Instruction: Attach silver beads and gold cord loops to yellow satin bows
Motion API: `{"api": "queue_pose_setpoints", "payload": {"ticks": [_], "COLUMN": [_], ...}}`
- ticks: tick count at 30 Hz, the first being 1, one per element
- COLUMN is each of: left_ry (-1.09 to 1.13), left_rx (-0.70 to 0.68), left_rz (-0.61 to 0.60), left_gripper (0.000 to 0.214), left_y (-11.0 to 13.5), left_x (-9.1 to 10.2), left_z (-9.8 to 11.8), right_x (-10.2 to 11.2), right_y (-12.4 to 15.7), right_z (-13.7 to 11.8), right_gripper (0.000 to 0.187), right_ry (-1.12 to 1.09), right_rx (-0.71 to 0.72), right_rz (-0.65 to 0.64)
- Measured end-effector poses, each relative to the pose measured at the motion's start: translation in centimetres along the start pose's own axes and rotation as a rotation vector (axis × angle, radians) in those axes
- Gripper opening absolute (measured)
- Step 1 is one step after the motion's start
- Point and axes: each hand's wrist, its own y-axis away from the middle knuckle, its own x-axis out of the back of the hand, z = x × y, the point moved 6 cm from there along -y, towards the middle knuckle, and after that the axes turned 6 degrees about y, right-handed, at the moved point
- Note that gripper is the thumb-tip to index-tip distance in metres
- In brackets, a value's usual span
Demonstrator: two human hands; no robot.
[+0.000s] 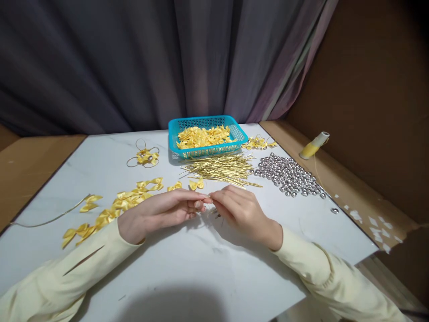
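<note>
Over the middle of the white tabletop (pixel 187 268), my left hand (pixel 164 208) and my right hand (pixel 246 214) meet fingertip to fingertip. Both are closed in a pinch. Whatever they pinch is mostly hidden; only small, thin, dark and shiny bits show beneath the fingers. Just beyond them lies a yellow ribbon bow (pixel 196 183), and a pile of gold wire ties (pixel 219 169) spreads behind it. Several more yellow bows (pixel 122 201) trail along the table beside my left forearm. Silver beads (pixel 288 174) are heaped past my right hand.
A blue plastic basket (pixel 172 138) of yellow bows stands at the back. Wired bow clusters lie left (pixel 147 157) and right (pixel 259 142) of it. A thread spool (pixel 314 145) stands on the right-hand ledge, near white scraps (pixel 377 230). One gold wire (pixel 53 220) lies far left.
</note>
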Motion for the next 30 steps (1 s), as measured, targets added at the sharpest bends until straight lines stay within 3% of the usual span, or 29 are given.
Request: {"api": "queue_pose_setpoints", "payload": {"ticks": [3,5,11,16,21,26,30], "left_ry": [0.460,0.614,0.637,0.657,0.399,-0.205,-0.414], "left_rx": [0.242,0.315,0.355,0.326,0.275,0.087,0.043], "left_rz": [-0.011,-0.003,0.045,-0.018,0.000,0.149,0.206], "left_gripper": [0.018,0.017,0.015,0.010,0.020,0.029,0.028], "left_y": [-0.1,-0.1,0.0,-0.2,0.0,0.6,1.0], "left_x": [-0.8,-1.2,-1.1,-1.3,-0.9,-0.6,-1.0], "left_z": [-1.1,-1.2,-1.5,-1.7,-1.0,1.6,2.3], "right_x": [0.0,0.2,0.5,0.4,0.1,-0.2,-0.2], "right_y": [0.1,0.2,0.0,0.0,0.1,0.1,0.0], "right_z": [-0.4,-0.6,-1.2,-1.2,-0.6,-0.2,-0.2], "right_gripper": [0.020,0.022,0.024,0.022,0.026,0.027,0.027], "right_ry": [0.129,0.183,0.251,0.266,0.190,0.131,0.116], "right_rx": [0.091,0.151,0.279,0.296,0.227,0.178,0.182], "right_rz": [-0.024,-0.025,-0.067,-0.102,-0.117,-0.115,-0.126]}}
